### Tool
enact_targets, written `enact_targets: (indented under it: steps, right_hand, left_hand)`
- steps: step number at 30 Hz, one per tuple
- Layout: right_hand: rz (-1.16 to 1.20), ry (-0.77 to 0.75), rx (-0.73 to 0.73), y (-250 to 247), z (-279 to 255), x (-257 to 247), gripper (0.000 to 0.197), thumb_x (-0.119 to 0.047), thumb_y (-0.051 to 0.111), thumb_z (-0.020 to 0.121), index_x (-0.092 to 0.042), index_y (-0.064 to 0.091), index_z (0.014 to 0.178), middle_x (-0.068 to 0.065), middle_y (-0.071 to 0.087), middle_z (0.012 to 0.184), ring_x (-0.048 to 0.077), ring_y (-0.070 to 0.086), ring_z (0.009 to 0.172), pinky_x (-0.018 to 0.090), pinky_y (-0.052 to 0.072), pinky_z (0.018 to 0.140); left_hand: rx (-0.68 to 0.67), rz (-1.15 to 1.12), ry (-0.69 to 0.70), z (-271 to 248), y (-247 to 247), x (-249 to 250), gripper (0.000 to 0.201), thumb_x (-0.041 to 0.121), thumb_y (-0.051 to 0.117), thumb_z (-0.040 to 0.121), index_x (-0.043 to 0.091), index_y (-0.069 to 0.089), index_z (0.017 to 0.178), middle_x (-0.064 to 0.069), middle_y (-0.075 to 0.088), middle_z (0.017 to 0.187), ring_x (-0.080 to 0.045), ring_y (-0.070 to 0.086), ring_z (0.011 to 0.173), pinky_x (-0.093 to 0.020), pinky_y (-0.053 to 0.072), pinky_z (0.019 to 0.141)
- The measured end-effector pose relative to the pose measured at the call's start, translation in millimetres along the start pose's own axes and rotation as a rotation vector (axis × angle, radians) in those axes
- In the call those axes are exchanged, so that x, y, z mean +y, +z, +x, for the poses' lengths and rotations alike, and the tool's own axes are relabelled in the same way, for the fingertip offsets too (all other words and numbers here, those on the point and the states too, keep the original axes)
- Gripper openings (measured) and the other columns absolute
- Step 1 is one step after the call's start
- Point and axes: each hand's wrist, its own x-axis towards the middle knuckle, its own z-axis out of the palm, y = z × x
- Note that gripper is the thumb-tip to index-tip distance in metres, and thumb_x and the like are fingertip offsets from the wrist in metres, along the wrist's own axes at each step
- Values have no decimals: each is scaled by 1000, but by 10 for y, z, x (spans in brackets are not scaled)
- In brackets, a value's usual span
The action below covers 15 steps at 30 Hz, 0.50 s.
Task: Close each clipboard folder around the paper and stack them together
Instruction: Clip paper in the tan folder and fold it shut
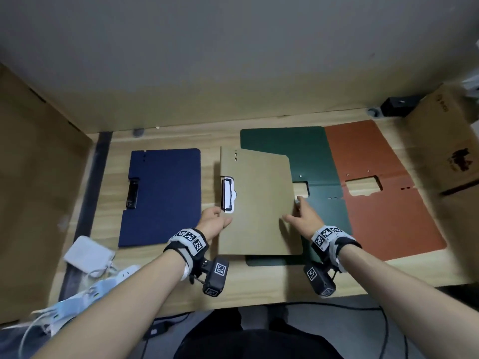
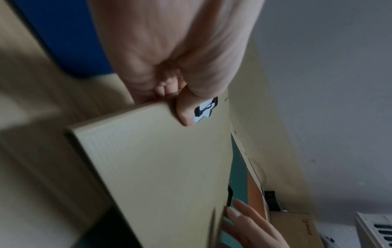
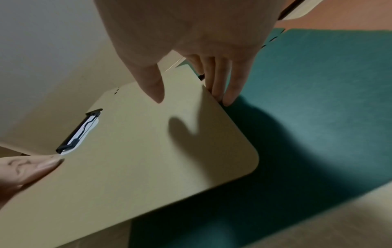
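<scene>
Tan folder [image 1: 256,206] hides green folder [image 1: 285,141] (partly), paper unseen

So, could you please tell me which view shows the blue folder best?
The head view: the blue folder lies closed on the table, fully visible. The left wrist view catches only a blue corner; the right wrist view shows none.

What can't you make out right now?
- Paper in the tan folder: only a white sliver shows at the clip cutout, all views.
- Green folder: its left part and clip mostly hidden under the tan one, head view.
- Left hand fingers: under the folder's edge; only the thumb shows.
</scene>
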Motion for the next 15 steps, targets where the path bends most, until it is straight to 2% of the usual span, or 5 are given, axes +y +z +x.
enact_targets:
  steps: [2, 4, 5, 10, 15]
  right_hand:
    - [15, -17, -5, 99, 57, -169, 74, -33, 75, 78, -16, 34, 137, 6, 59, 127, 28, 58, 116, 41, 45, 104]
    - [-19, -48, 4, 232, 126, -355, 76, -33, 79, 74, -17, 36, 136, 8, 62, 125, 31, 60, 113, 45, 47, 101]
    - [-41, -63, 3, 303, 150, -477, 78, -33, 81, 73, -16, 38, 136, 9, 62, 126, 33, 60, 113, 45, 48, 100]
    - [-54, -97, -49, 776, 331, -966, 80, -33, 85, 69, -14, 41, 133, 10, 62, 127, 34, 58, 116, 47, 47, 101]
    - [-96, -60, -105, 1264, 486, -1425, 97, -31, 87, 69, -16, 29, 145, 13, 58, 133, 33, 55, 122, 46, 45, 106]
  left_hand:
    - [21, -34, -5, -104, -243, 66, 60, 20, 72, 66, 1, 60, 121, -16, 66, 123, -28, 64, 112, -41, 52, 99]
    - [30, -54, 29, -257, -499, 134, 18, 3, 67, 78, 3, 65, 96, -13, 70, 97, -24, 67, 90, -28, 57, 78]
    - [42, -58, 52, -277, -628, 139, 13, -5, 62, 83, 7, 65, 88, -14, 69, 89, -24, 65, 82, -26, 55, 71]
    - [133, -87, 112, -178, -1282, 19, 22, -7, 59, 84, 14, 67, 84, -19, 72, 95, -26, 66, 85, -41, 56, 83]
    - [239, -96, 121, -53, -1833, -109, 30, -7, 60, 85, 23, 62, 83, -9, 70, 96, -32, 68, 101, -46, 53, 97]
